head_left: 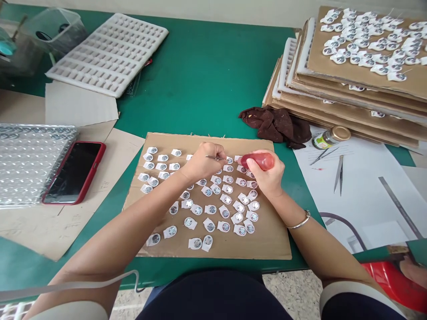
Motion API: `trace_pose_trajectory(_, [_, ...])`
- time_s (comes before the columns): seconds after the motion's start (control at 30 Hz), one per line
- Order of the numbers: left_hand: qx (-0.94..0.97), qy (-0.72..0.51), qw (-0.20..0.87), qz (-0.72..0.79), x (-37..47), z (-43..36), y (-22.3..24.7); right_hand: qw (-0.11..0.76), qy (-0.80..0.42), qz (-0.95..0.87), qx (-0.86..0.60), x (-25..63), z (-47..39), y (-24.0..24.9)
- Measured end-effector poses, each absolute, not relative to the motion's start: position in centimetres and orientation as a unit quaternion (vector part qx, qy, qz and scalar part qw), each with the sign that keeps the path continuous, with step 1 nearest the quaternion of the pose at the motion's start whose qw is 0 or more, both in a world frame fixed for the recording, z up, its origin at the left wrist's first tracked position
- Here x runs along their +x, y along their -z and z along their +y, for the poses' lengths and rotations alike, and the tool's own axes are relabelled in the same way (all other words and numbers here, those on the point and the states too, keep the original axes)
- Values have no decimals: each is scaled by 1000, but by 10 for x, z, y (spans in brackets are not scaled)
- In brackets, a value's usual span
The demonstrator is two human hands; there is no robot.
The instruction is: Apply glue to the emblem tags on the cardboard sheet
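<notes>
Board: the brown cardboard sheet (267, 248) lies flat on the green table (200, 80), directly in front of the person.
Discs: many small silver discs (209, 225) with white tabs lie spread over the board, face up, some touching and others apart.
Left hand: over the board's far half, the left hand (207, 161) has its fingers pinched closed on a thin metal tool (212, 157).
Tool: it points right, its front end near a disc in the board's far part; whether they touch, I cannot tell.
Right hand: over the board's far right part, the right hand (269, 175) is wrapped around a red bulb (262, 161), fingers closed on it.
Bulb: its narrow end points left, towards the left hand, above discs on the board.
Bangle: a silver bangle (302, 221) circles the right wrist, at the board's right edge.
Left of board: a phone (73, 173) in a red case leans on bubble wrap (30, 164).
Beyond board, left: a white tray (110, 53) and a clear tub (71, 31).
Beyond board, right: a brown cloth (276, 126), then a stack (315, 60) of sheets with more discs on top.
Right of board: a jar (328, 138), tweezers (339, 175) and a ruler (400, 206) on white paper (367, 164).
</notes>
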State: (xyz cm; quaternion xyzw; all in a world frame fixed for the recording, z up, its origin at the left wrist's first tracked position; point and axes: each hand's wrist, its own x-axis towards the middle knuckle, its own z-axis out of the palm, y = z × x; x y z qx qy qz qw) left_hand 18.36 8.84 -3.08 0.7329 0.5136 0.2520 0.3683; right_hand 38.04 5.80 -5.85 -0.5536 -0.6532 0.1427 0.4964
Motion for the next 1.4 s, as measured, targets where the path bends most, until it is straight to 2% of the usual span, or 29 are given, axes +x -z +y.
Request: trace_pose_trajectory(1.4, [718,-244,381,529,185,88,27,485,-164,-681,-524,380,57,55])
